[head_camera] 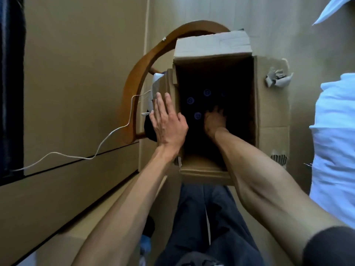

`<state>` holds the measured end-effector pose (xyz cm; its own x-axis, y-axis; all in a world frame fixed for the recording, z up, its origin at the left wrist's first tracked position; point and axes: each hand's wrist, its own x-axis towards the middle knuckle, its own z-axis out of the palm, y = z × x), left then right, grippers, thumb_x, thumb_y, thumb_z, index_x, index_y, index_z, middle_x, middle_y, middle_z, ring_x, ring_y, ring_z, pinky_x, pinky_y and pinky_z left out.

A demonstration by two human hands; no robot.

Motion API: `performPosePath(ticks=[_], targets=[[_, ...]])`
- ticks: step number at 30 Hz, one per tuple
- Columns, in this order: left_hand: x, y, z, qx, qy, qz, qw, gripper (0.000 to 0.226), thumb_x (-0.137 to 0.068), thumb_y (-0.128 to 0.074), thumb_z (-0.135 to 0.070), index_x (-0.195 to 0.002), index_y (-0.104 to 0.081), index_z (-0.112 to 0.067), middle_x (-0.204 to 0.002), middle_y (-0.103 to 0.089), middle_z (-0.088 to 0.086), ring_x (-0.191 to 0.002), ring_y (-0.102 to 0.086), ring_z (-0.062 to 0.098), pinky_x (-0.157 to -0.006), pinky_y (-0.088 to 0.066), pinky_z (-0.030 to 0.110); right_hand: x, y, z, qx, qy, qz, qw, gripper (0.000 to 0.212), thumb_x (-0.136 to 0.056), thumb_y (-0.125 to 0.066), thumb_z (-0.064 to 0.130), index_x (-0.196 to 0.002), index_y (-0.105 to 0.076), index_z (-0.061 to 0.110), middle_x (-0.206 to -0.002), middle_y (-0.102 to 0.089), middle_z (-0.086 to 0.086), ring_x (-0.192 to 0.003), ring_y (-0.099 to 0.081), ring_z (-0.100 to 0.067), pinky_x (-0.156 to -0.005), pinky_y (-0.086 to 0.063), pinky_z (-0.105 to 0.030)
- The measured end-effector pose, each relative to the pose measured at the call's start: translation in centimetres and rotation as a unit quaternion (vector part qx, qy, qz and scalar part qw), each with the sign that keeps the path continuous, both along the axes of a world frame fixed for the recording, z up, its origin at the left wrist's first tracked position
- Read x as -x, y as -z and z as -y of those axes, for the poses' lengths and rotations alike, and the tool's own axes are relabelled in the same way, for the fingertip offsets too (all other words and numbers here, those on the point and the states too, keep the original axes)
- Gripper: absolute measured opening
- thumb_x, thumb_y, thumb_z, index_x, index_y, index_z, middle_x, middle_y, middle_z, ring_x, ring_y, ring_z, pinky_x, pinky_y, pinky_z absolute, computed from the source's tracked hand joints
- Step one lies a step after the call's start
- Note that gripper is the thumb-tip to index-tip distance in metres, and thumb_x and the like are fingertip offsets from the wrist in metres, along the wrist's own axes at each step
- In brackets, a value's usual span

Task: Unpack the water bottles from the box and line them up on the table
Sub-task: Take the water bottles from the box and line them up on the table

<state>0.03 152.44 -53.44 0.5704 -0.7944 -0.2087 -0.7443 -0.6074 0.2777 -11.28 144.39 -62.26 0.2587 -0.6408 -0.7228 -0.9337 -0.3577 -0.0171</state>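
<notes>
An open cardboard box stands on a wooden chair in front of me. Deep in its dark inside I see the blue caps of water bottles, three clearly and a fainter one at the right. My left hand lies flat, fingers together, against the box's left flap and wall. My right hand reaches down into the box beside the nearest cap. Its fingers are lost in the dark, so I cannot tell whether they hold a bottle.
The curved wooden chair back arcs around the box's left and far side. A white cable runs from a white device at the box's left across a brown surface. Light blue cloth hangs at the right. My dark trousers are below.
</notes>
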Motion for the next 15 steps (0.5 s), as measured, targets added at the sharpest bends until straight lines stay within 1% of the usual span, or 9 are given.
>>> performPosePath(ticks=[4, 6, 8, 10, 13, 15], targets=[[0.2, -0.2, 0.1, -0.001, -0.003, -0.006, 1.000, 0.074, -0.093, -0.051, -0.027, -0.156, -0.014, -0.012, -0.163, -0.012, 0.014, -0.150, -0.016, 0.026, -0.120, -0.013, 0.048, 0.5, 0.4, -0.3, 0.034, -0.005, 0.002, 0.999, 0.044, -0.097, -0.040, 0.008, -0.141, -0.043, 0.008, -0.148, -0.026, -0.025, -0.133, -0.032, -0.044, -0.103, -0.039, -0.047], [0.3, -0.3, 0.1, -0.001, -0.007, -0.012, 1.000, 0.074, -0.093, -0.052, -0.027, -0.156, -0.015, -0.012, -0.163, -0.012, 0.013, -0.150, -0.016, 0.026, -0.121, -0.013, 0.048, 0.6, 0.8, -0.8, 0.029, 0.004, 0.012, 1.000, 0.042, -0.097, -0.040, 0.005, -0.139, -0.046, 0.006, -0.145, -0.029, -0.026, -0.129, -0.038, -0.043, -0.100, -0.043, -0.045], [0.3, -0.3, 0.1, 0.001, -0.010, -0.016, 1.000, 0.073, -0.093, -0.052, -0.027, -0.156, -0.016, -0.013, -0.163, -0.013, 0.013, -0.149, -0.017, 0.026, -0.120, -0.014, 0.048, 0.6, 1.4, -1.6, 0.017, 0.006, 0.023, 1.000, 0.041, -0.096, -0.042, 0.004, -0.136, -0.050, 0.004, -0.140, -0.037, -0.026, -0.122, -0.049, -0.039, -0.094, -0.048, -0.042], [0.4, -0.4, 0.1, -0.001, -0.011, -0.015, 1.000, 0.073, -0.093, -0.052, -0.027, -0.156, -0.016, -0.013, -0.163, -0.014, 0.013, -0.149, -0.018, 0.026, -0.120, -0.015, 0.048, 0.7, 1.9, -2.8, 0.001, 0.002, 0.022, 1.000, 0.039, -0.096, -0.043, 0.003, -0.133, -0.052, 0.003, -0.136, -0.044, -0.024, -0.118, -0.054, -0.035, -0.091, -0.050, -0.039], [0.6, -0.6, -0.1, -0.004, -0.010, -0.018, 1.000, 0.073, -0.093, -0.051, -0.027, -0.156, -0.016, -0.013, -0.163, -0.014, 0.013, -0.150, -0.017, 0.025, -0.121, -0.015, 0.048, 1.0, 2.8, -4.4, -0.021, 0.010, 0.009, 1.000, 0.043, -0.095, -0.043, 0.001, -0.138, -0.044, -0.001, -0.141, -0.039, -0.029, -0.123, -0.052, -0.036, -0.093, -0.049, -0.038], [0.6, -0.6, 0.0, -0.001, -0.012, -0.018, 1.000, 0.073, -0.093, -0.052, -0.027, -0.156, -0.016, -0.013, -0.163, -0.014, 0.013, -0.149, -0.017, 0.025, -0.121, -0.015, 0.047, 1.2, 3.3, -4.4, -0.018, 0.020, 0.021, 0.999, 0.044, -0.095, -0.041, 0.000, -0.140, -0.040, 0.001, -0.139, -0.042, -0.030, -0.120, -0.054, -0.037, -0.093, -0.049, -0.040]])
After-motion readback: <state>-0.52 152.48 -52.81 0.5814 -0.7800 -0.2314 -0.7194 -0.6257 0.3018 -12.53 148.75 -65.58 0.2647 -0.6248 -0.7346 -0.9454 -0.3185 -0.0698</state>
